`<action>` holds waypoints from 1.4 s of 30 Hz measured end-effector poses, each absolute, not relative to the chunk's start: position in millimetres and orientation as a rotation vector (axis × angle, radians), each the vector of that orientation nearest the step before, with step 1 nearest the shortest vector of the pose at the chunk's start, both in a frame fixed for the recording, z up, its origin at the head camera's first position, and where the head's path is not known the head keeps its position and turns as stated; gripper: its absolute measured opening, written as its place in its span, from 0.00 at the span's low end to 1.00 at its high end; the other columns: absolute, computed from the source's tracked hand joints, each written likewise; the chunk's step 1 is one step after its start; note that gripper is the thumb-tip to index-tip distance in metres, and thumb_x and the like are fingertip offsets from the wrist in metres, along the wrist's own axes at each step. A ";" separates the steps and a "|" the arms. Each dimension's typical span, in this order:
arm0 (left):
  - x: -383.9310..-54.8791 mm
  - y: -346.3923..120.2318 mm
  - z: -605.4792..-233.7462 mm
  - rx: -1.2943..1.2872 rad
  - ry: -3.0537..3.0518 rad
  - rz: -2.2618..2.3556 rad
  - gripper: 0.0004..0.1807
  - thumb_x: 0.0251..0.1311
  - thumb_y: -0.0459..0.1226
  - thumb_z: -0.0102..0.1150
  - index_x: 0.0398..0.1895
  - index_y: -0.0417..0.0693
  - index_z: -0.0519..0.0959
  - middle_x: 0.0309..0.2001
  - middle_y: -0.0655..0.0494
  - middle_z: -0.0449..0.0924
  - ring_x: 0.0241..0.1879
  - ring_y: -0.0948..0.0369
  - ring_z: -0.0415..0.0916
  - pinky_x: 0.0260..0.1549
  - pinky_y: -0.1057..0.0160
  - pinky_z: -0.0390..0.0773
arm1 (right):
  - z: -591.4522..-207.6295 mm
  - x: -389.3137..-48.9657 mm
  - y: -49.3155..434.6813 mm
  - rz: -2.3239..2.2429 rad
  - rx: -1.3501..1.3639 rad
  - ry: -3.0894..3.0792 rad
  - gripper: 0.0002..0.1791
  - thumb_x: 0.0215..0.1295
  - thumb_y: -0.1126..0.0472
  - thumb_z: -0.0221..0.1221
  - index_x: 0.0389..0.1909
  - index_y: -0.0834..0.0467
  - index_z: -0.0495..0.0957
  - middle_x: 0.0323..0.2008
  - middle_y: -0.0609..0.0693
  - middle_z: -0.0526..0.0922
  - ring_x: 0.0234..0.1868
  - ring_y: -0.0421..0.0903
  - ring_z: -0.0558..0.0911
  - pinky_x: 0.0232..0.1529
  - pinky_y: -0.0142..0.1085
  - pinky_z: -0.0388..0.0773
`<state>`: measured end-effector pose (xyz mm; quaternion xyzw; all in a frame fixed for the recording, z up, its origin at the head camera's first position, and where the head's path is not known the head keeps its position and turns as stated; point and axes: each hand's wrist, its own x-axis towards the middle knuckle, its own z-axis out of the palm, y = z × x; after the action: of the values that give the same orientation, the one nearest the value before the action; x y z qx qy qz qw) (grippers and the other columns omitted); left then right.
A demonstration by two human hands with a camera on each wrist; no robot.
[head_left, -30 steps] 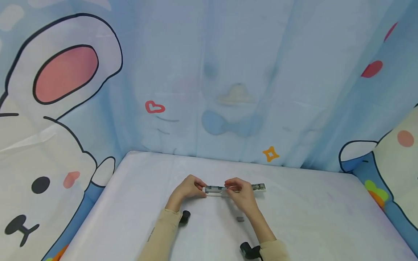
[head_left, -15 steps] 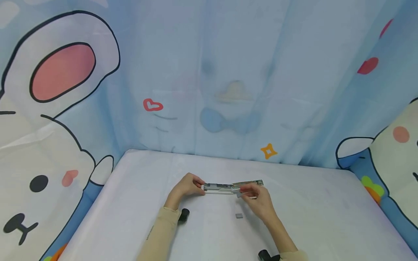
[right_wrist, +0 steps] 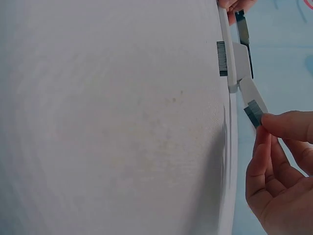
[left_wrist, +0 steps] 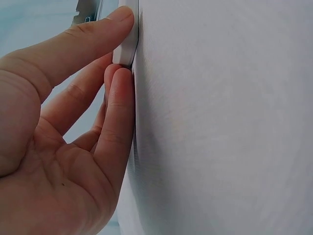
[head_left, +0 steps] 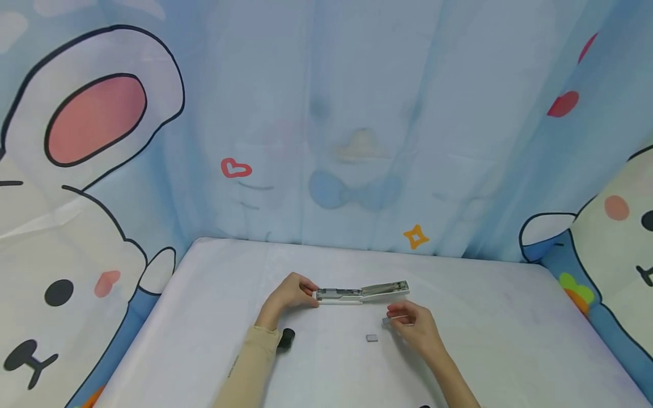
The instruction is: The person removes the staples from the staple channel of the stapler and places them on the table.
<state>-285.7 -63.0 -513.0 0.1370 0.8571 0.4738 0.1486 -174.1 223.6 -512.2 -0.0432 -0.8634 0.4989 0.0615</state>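
A white stapler (head_left: 338,296) lies spread open on the table, its metal rail facing up and its other half angled to the right. My left hand (head_left: 293,292) holds the stapler's left end between thumb and fingers; in the left wrist view the thumb (left_wrist: 120,17) presses its white edge. Just in front of the stapler's right half, my right hand (head_left: 417,326) pinches a small grey strip of staples (right_wrist: 254,113) between thumb and fingertips, raised above the table. A second short strip of staples (head_left: 372,338) lies on the cloth, nearer than the stapler.
A white cloth covers the table (head_left: 245,266). Behind it hangs a blue curtain (head_left: 275,113) with cartoon prints, which also runs along both sides. A black wrist camera (head_left: 287,339) sits by the left sleeve.
My right hand has drawn back from the stapler, moving right and nearer with the strip of staples. The left hand keeps its hold on the stapler's end.
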 end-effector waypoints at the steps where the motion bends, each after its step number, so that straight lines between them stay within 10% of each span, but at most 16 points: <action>1: -285.2 -62.8 -512.7 0.392 2.464 1.362 0.16 0.45 0.28 0.76 0.40 0.37 0.86 0.31 0.53 0.81 0.30 0.64 0.73 0.33 0.67 0.75 | -513.0 -173.5 224.7 1.511 -0.135 -2.615 0.15 0.53 0.80 0.63 0.43 0.68 0.81 0.37 0.58 0.86 0.34 0.47 0.83 0.35 0.29 0.79; 42: -287.6 -64.1 -517.1 0.422 2.464 1.376 0.17 0.44 0.28 0.77 0.40 0.37 0.86 0.30 0.55 0.81 0.30 0.64 0.74 0.32 0.67 0.75 | -524.6 -158.0 224.0 1.466 -0.167 -2.751 0.17 0.50 0.82 0.63 0.40 0.65 0.82 0.33 0.51 0.84 0.30 0.45 0.81 0.31 0.31 0.77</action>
<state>-287.6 -64.1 -517.1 0.1464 0.8545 0.4773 0.1437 -158.0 224.0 -524.6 -0.0535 -0.8812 0.4696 0.0100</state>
